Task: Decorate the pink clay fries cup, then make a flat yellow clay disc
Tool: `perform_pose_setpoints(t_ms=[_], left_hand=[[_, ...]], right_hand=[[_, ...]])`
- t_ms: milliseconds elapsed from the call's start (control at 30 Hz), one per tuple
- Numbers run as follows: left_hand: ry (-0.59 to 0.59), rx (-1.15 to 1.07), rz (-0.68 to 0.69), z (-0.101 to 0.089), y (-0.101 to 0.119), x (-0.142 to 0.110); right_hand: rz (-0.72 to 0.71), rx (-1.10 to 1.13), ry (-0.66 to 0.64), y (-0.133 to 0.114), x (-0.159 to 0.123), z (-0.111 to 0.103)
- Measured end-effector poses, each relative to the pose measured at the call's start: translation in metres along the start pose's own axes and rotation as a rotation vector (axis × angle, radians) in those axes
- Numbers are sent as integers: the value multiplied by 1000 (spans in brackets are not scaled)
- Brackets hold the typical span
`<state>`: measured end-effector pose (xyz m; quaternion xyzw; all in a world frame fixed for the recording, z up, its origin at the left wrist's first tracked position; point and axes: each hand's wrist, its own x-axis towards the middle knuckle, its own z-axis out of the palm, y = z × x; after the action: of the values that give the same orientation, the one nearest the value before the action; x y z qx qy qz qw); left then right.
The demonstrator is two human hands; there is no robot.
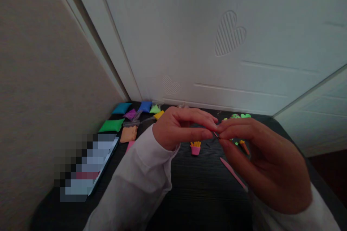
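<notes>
My left hand (pixel 184 127) and my right hand (pixel 268 162) meet at their fingertips above the dark table. Both are closed in a pinch around something tiny and dark, mostly hidden by the fingers. Just below my left fingertips stands a small pink clay box of yellow fries (pixel 195 148). A pink clay-modelling knife (pixel 232 173) lies beneath my right hand, its lower end close to my wrist. Partly behind the right fingers are a small orange-brown clay carrot (pixel 244 147) and bright green clay pieces (pixel 245 115).
Soft clay packets lie at the back left, among them a green one (pixel 111 125), a blue one (pixel 145 107) and a peach one (pixel 128 134). A phone or tablet (pixel 104 169), its screen blurred, rests at the left edge. A white panel (pixel 173 36) rises behind the black table (pixel 200 195).
</notes>
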<state>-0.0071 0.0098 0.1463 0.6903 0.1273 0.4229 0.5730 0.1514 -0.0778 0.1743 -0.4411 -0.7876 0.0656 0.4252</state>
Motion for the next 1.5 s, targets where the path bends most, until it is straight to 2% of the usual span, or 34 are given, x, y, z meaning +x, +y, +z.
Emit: perform_pose_setpoints(t_ms=[133,300,567,767,933,1167,1400,1500], left_hand=[[-52,119,5,-3,3,-1],[-34,209,-24,-4,1,-1],[-38,211,-7,-5,-1,-2],[-15,292,4,-4,0,-3],[-33,259,12,-2,2,-2],[-27,246,-21,-3,-1,-3],[15,338,36,-2,-6,-8],[12,253,71,-1,-6,-6]], right_hand=[[-3,-65,9,-1,3,-1],[17,-119,10,-1,4,1],[31,-162,5,-1,3,5],[37,-180,23,-2,1,6],[47,-194,15,-4,1,5],[44,-102,-9,-2,-1,3],[55,44,-10,3,-5,-1],[39,11,-1,2,-3,-1]])
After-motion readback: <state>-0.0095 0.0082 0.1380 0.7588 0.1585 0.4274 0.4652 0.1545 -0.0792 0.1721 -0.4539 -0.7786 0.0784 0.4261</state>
